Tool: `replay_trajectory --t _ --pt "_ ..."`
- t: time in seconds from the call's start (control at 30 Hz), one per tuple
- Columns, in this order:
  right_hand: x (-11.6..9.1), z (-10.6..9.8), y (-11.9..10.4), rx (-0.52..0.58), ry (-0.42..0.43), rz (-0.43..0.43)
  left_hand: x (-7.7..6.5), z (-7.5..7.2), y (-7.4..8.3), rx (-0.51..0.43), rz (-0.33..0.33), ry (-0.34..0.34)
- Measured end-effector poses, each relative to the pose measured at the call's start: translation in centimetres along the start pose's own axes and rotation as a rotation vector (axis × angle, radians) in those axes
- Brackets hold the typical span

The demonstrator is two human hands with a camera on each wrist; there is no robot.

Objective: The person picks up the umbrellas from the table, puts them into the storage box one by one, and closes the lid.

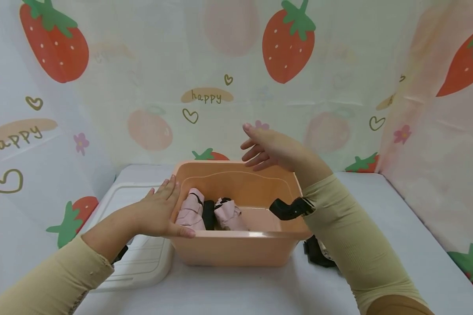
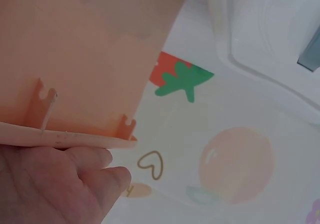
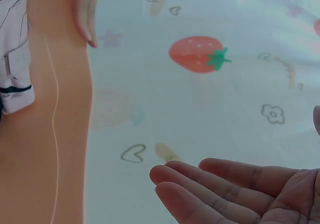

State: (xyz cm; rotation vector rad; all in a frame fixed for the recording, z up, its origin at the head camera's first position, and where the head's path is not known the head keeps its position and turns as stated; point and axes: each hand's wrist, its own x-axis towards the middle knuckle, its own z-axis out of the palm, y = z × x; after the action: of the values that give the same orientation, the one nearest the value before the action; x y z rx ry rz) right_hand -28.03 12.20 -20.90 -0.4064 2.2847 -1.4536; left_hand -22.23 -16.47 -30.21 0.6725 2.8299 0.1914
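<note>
A peach-coloured plastic bin (image 1: 232, 251) stands in the middle of the table. My left hand (image 1: 157, 214) rests on its left rim with fingers stretched out and thumb along the front edge; the left wrist view shows that hand (image 2: 55, 184) against the rim from outside. Above the bin's back right rim my right hand (image 1: 273, 148) hovers with loosely extended fingers, and the right wrist view shows its palm (image 3: 250, 194) holding nothing. Inside the bin, at the left, lie a pink folded fabric bundle (image 1: 191, 212), a black item (image 1: 208, 214) and another pink bundle (image 1: 230, 215).
A white plastic lid (image 1: 142, 258) lies on the table left of the bin. Right of the bin, a black item (image 1: 317, 253) is partly hidden under my right forearm. Strawberry-printed cloth (image 1: 161, 65) hangs behind and on both sides.
</note>
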Motion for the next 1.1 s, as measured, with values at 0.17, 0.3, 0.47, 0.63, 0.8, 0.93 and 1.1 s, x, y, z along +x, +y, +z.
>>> replay_trajectory --t 0.17,0.3,0.47,0.63,0.8,0.93,1.1 --pt "-1.6 -1.8 1.0 -0.003 0.026 -0.008 0.0 0.0 0.0 0.007 0.000 -0.010" --pt "-2.8 -3.6 2.5 0.011 0.038 -0.005 0.0 0.0 0.0 0.008 0.001 -0.011" --pt "-4.5 -5.9 4.2 -0.006 0.077 0.001 0.0 -0.1 0.1 0.009 0.002 -0.005" --pt "-6.4 -8.1 6.2 -0.040 0.119 0.029 0.1 0.0 0.0 0.003 -0.001 -0.009" --pt "-7.8 -9.9 8.3 -0.050 0.140 0.062 0.0 0.1 -0.2 0.004 -0.003 -0.002" --pt "-8.8 -10.9 10.2 -0.062 0.143 0.101 0.0 0.1 -0.2 0.004 -0.003 -0.002" --pt "-10.3 -12.5 12.9 -0.042 0.158 0.166 0.2 0.2 -0.2 0.013 0.001 0.001"
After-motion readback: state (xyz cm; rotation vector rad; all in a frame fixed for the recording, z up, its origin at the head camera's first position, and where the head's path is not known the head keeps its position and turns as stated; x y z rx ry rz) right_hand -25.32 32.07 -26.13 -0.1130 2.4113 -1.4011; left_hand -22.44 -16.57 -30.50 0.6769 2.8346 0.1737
